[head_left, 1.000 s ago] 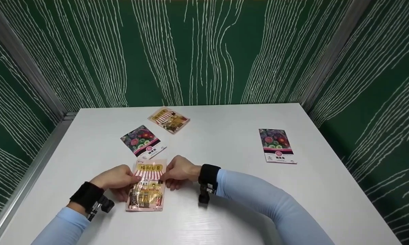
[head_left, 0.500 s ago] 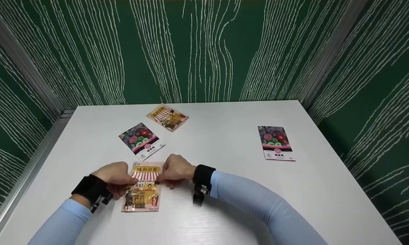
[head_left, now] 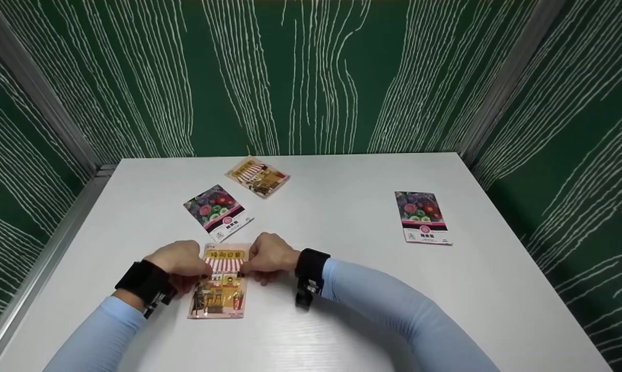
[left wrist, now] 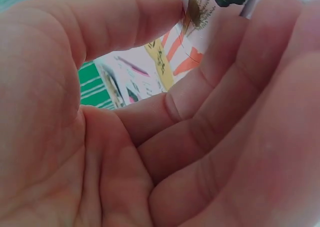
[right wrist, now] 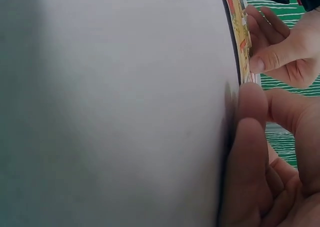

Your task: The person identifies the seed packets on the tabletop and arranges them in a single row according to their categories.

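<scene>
A pink and yellow seed packet (head_left: 220,297) with a red-striped awning print lies upright at the front left of the white table. My left hand (head_left: 179,263) pinches its left edge, thumb on the printed face. The thumb and fingers (left wrist: 190,92) meet the packet in the left wrist view. On the opposite edge, my right hand (head_left: 270,257) pinches the packet between thumb and fingers. The right wrist view shows the packet (right wrist: 239,32) nearly edge-on, low over the tabletop. Just behind it lies a tilted flower seed packet (head_left: 217,212).
Another pink and yellow seed packet (head_left: 257,177) lies askew near the back edge of the table (head_left: 342,206). A second flower seed packet (head_left: 423,217) lies at the right. Green walls (head_left: 321,77) with white streaks enclose the back and sides.
Over the last second, both hands shift slightly with the packet, a little left. Its printed face now looks flatter and less glossy. The other packets stay put.
</scene>
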